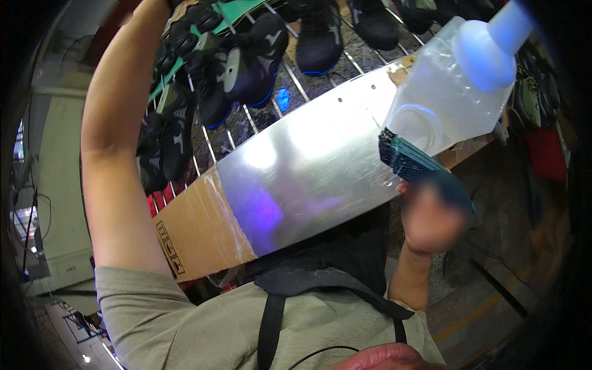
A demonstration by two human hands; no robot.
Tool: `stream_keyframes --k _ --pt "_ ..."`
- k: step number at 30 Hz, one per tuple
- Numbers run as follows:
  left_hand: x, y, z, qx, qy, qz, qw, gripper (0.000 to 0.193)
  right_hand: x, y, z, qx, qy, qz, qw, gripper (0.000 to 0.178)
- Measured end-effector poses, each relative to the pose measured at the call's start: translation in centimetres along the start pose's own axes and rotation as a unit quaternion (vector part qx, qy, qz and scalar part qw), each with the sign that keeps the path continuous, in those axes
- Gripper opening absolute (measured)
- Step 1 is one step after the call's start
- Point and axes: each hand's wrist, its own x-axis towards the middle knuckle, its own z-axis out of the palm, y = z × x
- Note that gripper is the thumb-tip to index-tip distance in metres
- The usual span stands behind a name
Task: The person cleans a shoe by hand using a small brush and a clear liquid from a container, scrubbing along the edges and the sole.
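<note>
My right hand (433, 216) is blurred at the right. It is closed around a dark teal, ridged piece with a black end (414, 159), which lies over the right end of a shiny metal plate (308, 179). Right behind it is a translucent plastic container (425, 98) with a pale blue-white, rounded top part (487, 52). My left arm (114, 123) reaches up along the left side to the top edge, where my left hand is cut off. Several black shoes (317, 37) stand near where that arm leads.
The shoes stand on a rack of metal bars (250, 117) beyond the plate, with a green strip (237, 11) behind. Brown cardboard (197, 228) covers the plate's left end. More dark shoes (527, 98) and a red item (546, 154) are at the right. A pale panel (55, 185) stands at the left.
</note>
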Motion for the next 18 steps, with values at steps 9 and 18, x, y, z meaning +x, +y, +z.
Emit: stream_keyframes --k 9,18 --pt "5.8 -11.9 -11.4 0.751 0.284 0.305 0.512 0.061 -4.5 -0.4 3.4 -0.053 -0.01 -0.046 0.998 0.019" --pt "-4.6 -16.5 -18.1 0.243 -0.027 0.575 0.781 0.033 -8.1 -0.8 2.9 -0.052 0.064 -0.065 0.994 0.017"
